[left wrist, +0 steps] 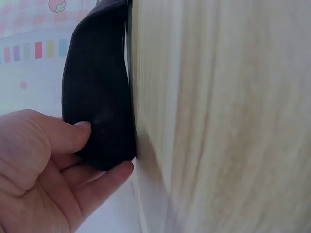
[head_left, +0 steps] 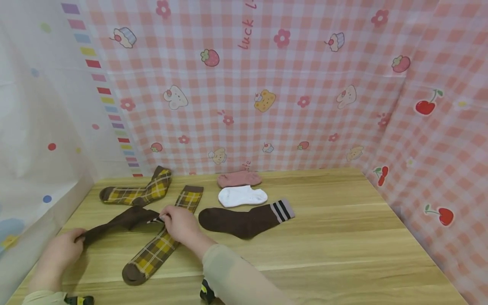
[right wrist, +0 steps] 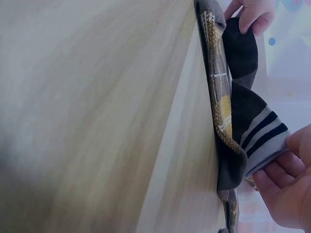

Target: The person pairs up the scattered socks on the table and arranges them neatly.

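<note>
A dark brown sock (head_left: 122, 221) with a grey cuff and black stripes is stretched between both hands. My left hand (head_left: 59, 256) pinches its toe end between thumb and fingers, low at the table's left side. In the right wrist view, the striped cuff (right wrist: 266, 141) is gripped by my right hand (head_left: 182, 224). Below this sock a yellow-brown plaid sock (head_left: 154, 252) lies slantwise, partly covered by it and the right hand. Behind it rests a second plaid sock (head_left: 135, 192), bent at the heel.
Right of the hands, a matching brown striped sock (head_left: 240, 220) lies flat. Farther back are a white ankle sock (head_left: 242, 196) and a pink ankle sock (head_left: 239, 178). Patterned cloth (head_left: 244, 127) hangs behind and at both sides of the wooden table (head_left: 343, 245).
</note>
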Tool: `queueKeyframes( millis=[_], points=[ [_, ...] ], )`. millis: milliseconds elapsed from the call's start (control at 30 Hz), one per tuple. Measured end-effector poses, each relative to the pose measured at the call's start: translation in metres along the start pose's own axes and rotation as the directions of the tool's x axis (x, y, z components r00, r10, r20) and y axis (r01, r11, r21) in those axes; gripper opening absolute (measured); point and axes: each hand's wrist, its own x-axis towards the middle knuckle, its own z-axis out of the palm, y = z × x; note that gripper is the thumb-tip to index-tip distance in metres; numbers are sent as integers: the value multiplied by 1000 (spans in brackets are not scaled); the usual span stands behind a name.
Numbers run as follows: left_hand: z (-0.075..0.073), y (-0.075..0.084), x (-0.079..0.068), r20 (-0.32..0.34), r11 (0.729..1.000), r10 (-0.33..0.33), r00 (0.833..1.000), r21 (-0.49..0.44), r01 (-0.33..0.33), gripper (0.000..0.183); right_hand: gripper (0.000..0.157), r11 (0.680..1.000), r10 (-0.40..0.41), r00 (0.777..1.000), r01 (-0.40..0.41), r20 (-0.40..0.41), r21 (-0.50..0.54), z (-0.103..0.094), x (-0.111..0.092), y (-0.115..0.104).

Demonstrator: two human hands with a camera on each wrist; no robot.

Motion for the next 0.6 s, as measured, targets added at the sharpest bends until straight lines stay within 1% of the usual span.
queueKeyframes(
  millis=[100,200,333,467,600],
  points=[
    [-1,2,-1,-54,1000,6,999,-14,-7,25,15,1000,5,1000,-5,-25,-3,-2,0,2],
    [-3,6,-3,-106,999,3,994,-37,-7,23,15,1000,10,999,-9,-44,17,-5,0,3],
    [-7,11,-6,-163,997,-32,986,-70,21,22,16,998,-9,997,14,-77,61,-10,0,4],
    [-12,19,-9,-215,994,-71,974,-99,50,24,18,995,-54,991,64,-123,81,-18,0,7],
    [-14,26,-12,-300,991,-71,951,-128,33,22,18,989,-81,982,100,-173,108,-26,-1,10]
  ],
)
